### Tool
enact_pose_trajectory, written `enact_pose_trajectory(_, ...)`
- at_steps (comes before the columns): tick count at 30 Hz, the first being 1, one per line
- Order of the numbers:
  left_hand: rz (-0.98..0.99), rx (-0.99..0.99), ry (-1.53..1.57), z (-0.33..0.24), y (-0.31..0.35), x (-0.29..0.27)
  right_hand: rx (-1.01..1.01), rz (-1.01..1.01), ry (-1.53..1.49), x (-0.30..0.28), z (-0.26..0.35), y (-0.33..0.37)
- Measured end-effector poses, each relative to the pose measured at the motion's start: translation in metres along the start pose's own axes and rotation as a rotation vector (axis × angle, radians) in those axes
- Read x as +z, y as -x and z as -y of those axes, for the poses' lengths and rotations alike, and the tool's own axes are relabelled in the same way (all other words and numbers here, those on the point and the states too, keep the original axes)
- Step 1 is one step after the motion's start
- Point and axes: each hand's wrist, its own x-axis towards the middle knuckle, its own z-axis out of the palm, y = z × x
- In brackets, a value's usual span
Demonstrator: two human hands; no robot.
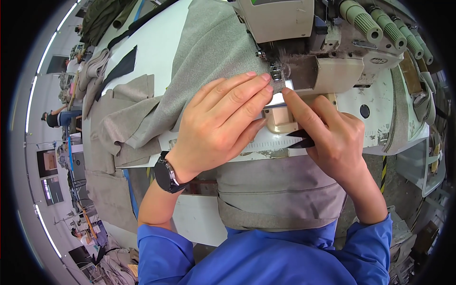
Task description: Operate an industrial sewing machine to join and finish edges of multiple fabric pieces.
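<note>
Grey herringbone fabric point(213, 45) runs under the presser foot point(275, 72) of a sewing machine point(278, 21). My left hand point(223, 118) lies flat on this cloth, fingers stretched out and close together, their tips just left of the foot. On the other side, my right hand point(327, 128) points its index finger at the fabric edge right beside the foot. Its other fingers curl around small black thread snips point(300, 139), whose pointed blades stick out to the left. The handle of the snips is hidden in my palm.
More grey cloth point(126, 107) is bunched on the white table point(161, 33) at the left and hangs over its front edge. Ridged thread-cone holders point(361, 20) stand at the upper right. A grey fabric strip point(398, 114) drapes over the table's right side, above a white bin point(418, 166).
</note>
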Motion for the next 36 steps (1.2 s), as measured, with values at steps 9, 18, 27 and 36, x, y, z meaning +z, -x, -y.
enact_pose_trajectory(9,0.03,-0.063,0.068,0.016,-0.01,-0.003,0.254,0.083,-0.281,-0.036,0.022,-0.004)
enact_pose_trajectory(18,0.035,-0.327,-0.176,-0.004,-0.004,0.006,0.239,0.078,-0.055,-0.046,0.034,-0.006)
enact_pose_trajectory(27,-0.06,-0.509,-0.272,-0.037,0.022,0.014,0.004,0.025,0.337,-0.011,0.044,-0.054)
enact_pose_trajectory(36,-0.107,-0.466,-0.268,-0.037,0.024,0.014,0.06,0.046,0.273,0.0,0.04,-0.062)
